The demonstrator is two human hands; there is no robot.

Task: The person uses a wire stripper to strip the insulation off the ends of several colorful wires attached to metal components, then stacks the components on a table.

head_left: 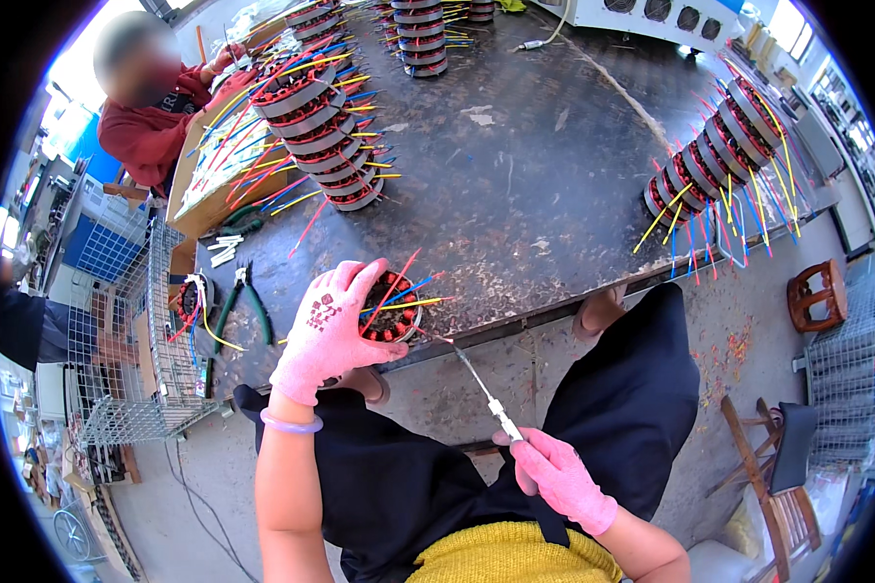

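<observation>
A stator (pixel 399 321) with red windings and red, blue and yellow lead wires sits at the table's near edge. My left hand (pixel 323 325), in a pink glove, grips its left side, thumb at the near rim and fingers over the top. My right hand (pixel 559 476), also gloved in pink, is closed round the white handle of a thin rod-like tool (pixel 497 408). The slim shaft points up and left toward the stator; whether its tip touches a wire is too fine to tell. Green-handled pliers (pixel 246 303) lie left of my left hand.
Stacked stators (pixel 321 131) with protruding wires stand behind my left hand; another stack (pixel 719 146) leans at the table's right. White tubes (pixel 226 250) and a wired ring (pixel 192 299) lie left. A person in red works beyond a cardboard box (pixel 192 216). A wire basket (pixel 136 379) adjoins the table.
</observation>
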